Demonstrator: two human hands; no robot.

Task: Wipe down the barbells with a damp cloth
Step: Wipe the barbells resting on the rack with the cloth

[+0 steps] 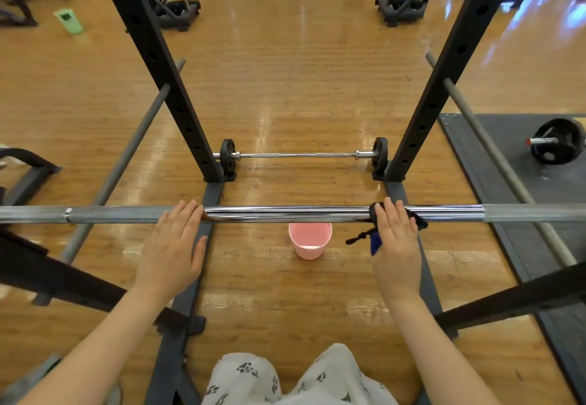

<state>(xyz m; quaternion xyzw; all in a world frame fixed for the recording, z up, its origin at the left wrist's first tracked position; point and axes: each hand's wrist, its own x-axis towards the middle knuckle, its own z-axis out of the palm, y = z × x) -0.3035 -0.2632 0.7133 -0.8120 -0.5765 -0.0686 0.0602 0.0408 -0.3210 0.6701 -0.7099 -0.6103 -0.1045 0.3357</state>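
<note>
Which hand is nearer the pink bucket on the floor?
Right. The right hand presses the cloth onto the barbell just right of the pink bucket; the left hand rests farther left.

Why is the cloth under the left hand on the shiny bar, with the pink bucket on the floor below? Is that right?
Not quite. The head view shows the dark cloth under the right hand, not the left hand, which rests bare on the bar. The pink bucket does sit on the floor below.
</note>
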